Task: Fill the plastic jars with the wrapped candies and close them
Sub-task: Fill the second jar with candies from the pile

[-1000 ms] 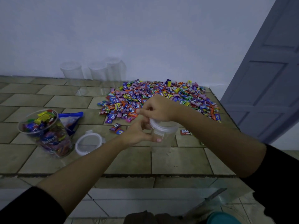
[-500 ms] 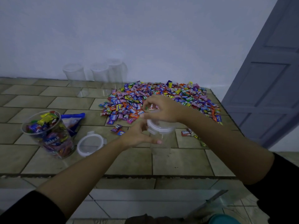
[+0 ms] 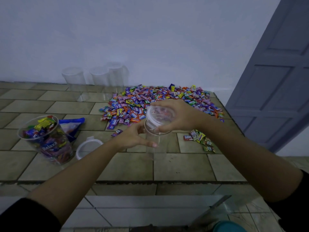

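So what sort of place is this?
Likely a home, perhaps a kitchen or back room: a tiled counter against a plain wall, a panelled door beside it, wrapped candies heaped loose on the tiles.

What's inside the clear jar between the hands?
Nothing visible: tiles show through the jar. The right hand holds its lid tilted over the rim; the left hand grips the jar, covering its left side.

The tiled desk point(image 3: 175, 166) carries a broad heap of wrapped candies point(image 3: 160, 97) at its far right. A small cluster of candies point(image 3: 200, 139) lies apart, near the right edge. At the left stands a filled jar point(image 3: 48, 139), with a loose lid point(image 3: 87, 146) flat just beside it and a blue bag point(image 3: 71, 123) behind. Three empty jars point(image 3: 98, 77) stand by the wall.
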